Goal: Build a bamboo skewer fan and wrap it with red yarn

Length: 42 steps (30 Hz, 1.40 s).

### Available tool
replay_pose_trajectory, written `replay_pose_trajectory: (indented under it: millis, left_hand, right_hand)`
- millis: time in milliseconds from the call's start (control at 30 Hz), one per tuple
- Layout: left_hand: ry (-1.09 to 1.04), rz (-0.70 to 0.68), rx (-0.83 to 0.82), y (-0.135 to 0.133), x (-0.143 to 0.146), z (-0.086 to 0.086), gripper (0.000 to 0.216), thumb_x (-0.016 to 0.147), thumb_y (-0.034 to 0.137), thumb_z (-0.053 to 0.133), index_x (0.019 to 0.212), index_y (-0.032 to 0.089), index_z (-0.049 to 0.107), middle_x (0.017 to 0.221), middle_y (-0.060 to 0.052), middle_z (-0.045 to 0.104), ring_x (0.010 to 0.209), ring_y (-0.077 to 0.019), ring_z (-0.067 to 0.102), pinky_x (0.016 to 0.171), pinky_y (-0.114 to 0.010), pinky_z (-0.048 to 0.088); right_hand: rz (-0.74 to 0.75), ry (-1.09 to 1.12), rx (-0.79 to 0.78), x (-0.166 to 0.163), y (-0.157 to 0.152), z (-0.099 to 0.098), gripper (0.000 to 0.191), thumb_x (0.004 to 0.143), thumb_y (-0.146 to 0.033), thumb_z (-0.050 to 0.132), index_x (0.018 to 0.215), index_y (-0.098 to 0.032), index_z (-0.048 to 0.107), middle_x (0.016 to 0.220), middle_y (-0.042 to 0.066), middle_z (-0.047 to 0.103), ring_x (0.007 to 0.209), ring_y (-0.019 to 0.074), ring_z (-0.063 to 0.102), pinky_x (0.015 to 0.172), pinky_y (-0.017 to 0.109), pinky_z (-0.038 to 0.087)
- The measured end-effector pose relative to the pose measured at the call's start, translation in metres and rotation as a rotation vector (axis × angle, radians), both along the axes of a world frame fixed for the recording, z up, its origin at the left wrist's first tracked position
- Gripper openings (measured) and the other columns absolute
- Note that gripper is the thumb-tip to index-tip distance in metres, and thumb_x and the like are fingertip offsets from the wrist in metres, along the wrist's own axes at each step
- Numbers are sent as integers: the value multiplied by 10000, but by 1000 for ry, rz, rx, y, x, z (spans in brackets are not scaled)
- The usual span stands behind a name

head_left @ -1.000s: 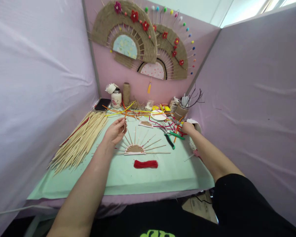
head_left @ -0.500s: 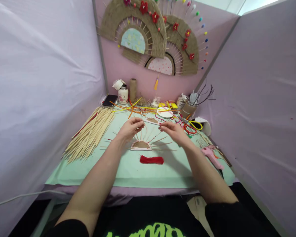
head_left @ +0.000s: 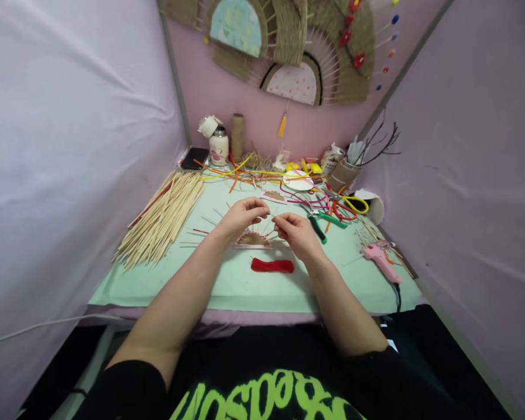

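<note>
Hovering right above the stick fan frame, left hand and right hand meet, each with fingertips pinched tight on something too thin to identify. Red yarn bundle lies just in front of the frame.

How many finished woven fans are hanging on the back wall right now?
2. The blue-centred fan hangs top left; the pink-centred fan sits lower, to its right. The top edge crops both, so more may be hidden.

Fan frame of matt card & wood; fuzzy red yarn; glossy plastic glue gun.
</note>
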<state>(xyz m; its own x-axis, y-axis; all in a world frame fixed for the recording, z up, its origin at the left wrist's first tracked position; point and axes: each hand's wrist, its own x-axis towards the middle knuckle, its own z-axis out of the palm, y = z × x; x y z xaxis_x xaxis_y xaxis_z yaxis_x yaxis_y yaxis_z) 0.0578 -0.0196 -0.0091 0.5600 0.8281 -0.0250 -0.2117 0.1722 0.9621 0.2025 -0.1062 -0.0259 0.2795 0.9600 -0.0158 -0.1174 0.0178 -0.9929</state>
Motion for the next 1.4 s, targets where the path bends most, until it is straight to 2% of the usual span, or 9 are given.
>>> replay_pose_trajectory:
  millis: [133, 200, 267, 400, 733, 1033, 1167, 1267, 1400]
  left_hand:
    - [139, 64, 93, -11, 2, 1, 165, 682, 188, 746, 807, 182, 638, 747, -21, 659, 712, -155, 612, 675, -273, 427]
    - [263, 73, 295, -28, 0, 1, 217, 689, 210, 744, 873, 199, 629, 799, -28, 667, 758, -181, 620, 718, -298, 443]
    - [438, -63, 555, -50, -5, -1, 218, 717, 243, 733, 907, 211, 632, 911, -61, 690, 883, -232, 632, 806, -344, 442]
    - [810, -197, 957, -89, -14, -11, 329, 730, 268, 729, 1032, 203, 612, 1087, -122, 670, 1122, -335, 559, 982, -466, 347]
    - [1105, -236, 1039, -100, 2, -21, 301, 814, 199, 581, 1110, 149, 596, 1117, -189, 660, 1117, -352, 559, 935, -482, 350]
    - [1086, -228, 933, -102, 17, -22, 156, 745, 54, 521, 767, 147, 645, 905, -220, 658, 957, -405, 595, 874, -542, 340]
    - [877, -215, 778, -90, 13, -17, 151, 659, 72, 632, 592, 189, 565, 684, -109, 608, 808, -323, 604, 822, -459, 394]
    - [605, -317, 475, -76, 1, -7, 73, 657, 160, 672, 647, 197, 610, 684, -47, 612, 677, -212, 576, 679, -336, 433]
    - [259, -490, -59, -63, -12, 2, 185, 727, 266, 672, 869, 150, 663, 928, -94, 700, 805, -197, 651, 669, -280, 481]
  right_hand:
    - [-186, 39, 54, 13, 0, -10, 250, 654, -399, 761, 691, -186, 635, 561, -45, 559, 496, 69, 430, 480, 214, 328]
    - [-299, 73, 96, 23, -1, -11, 244, 670, -396, 742, 707, -199, 603, 566, -63, 518, 507, 67, 429, 494, 211, 345]
    - [-378, 84, 136, 31, -3, -10, 236, 685, -397, 721, 726, -210, 585, 582, -69, 494, 522, 70, 437, 511, 214, 365]
    - [-388, 41, 208, 37, -12, -4, 222, 721, -414, 689, 748, -220, 584, 604, -62, 488, 541, 81, 449, 531, 230, 379]
    - [-359, 8, 232, 44, -43, -14, 192, 776, -404, 696, 768, -222, 638, 622, -40, 528, 572, 98, 464, 566, 249, 390]
    - [-352, 21, 209, 49, -49, -21, 177, 788, -387, 693, 780, -214, 661, 633, -33, 544, 583, 100, 472, 575, 245, 397]
    - [-340, 30, 221, 50, -52, -21, 155, 801, -370, 688, 791, -216, 670, 627, -37, 537, 588, 100, 469, 577, 242, 383]
    - [-327, 8, 218, 50, -54, -20, 164, 810, -379, 682, 797, -217, 667, 628, -37, 533, 590, 104, 467, 577, 243, 382]
    - [-260, -1, 224, 47, -57, -15, 169, 821, -372, 684, 790, -208, 663, 632, -33, 543, 592, 101, 461, 581, 241, 378]
